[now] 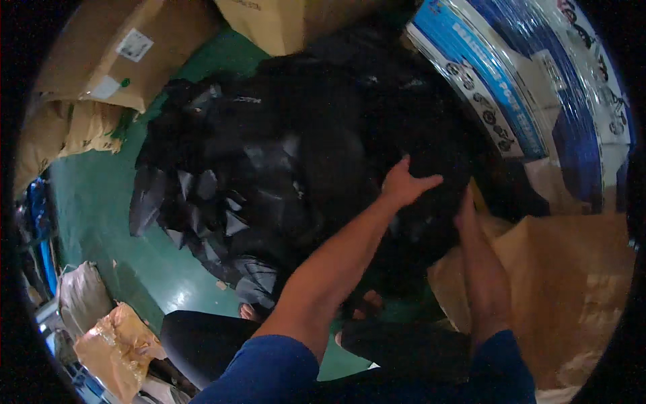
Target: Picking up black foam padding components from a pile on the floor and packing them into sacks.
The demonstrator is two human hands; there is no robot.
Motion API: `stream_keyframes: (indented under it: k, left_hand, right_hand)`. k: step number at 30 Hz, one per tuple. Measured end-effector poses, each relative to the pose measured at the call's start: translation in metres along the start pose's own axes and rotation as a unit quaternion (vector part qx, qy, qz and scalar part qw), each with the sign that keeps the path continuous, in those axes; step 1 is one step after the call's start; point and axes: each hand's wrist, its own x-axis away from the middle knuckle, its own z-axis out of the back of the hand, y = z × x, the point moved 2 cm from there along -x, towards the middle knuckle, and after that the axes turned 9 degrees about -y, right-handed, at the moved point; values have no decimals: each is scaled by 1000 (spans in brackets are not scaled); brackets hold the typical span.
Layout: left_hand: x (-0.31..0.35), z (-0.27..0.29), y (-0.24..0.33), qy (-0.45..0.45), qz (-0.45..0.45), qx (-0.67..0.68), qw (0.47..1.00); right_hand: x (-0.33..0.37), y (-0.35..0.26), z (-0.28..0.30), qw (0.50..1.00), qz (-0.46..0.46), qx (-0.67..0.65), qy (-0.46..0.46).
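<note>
A big heap of black, sheet-like material [269,148], with many folded corners and flaps, lies on the floor before me; I cannot make out what kind of goods it is. My left hand [406,186] reaches over its right part, thumb stretched out to the right and apart from the fingers, and seems to hold nothing. At the heap's right edge, beside a brown carton, is my right hand [464,212]. Its fingers are mostly lost in the dark, so whether it grips the black material is not visible.
Brown cartons [168,60] stand at the far left, and an opened one [538,289] stands at my right. Film-wrapped blue and white boxes [511,87] are stacked at the far right. Wrapped bundles [121,350] lie at the lower left on the green floor [101,202].
</note>
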Motion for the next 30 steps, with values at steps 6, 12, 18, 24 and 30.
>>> stream_keyframes:
  k: [6, 12, 18, 24, 30]
  left_hand:
    - [39, 23, 4, 11, 0, 109, 994]
    - [106, 30, 18, -18, 0, 285, 958]
    - [178, 36, 68, 77, -114, 178, 974]
    - [268, 67, 164, 104, -125, 93, 982]
    - [366, 113, 264, 94, -132, 93, 982]
  right_hand:
    - [40, -6, -56, 987, -125, -72, 70]
    - [102, -9, -110, 974, -157, -43, 157]
    - [162, -25, -171, 967, -135, -134, 170]
    - [223, -64, -244, 973, -148, -133, 116]
    - [281, -120, -332, 977, -154, -147, 4]
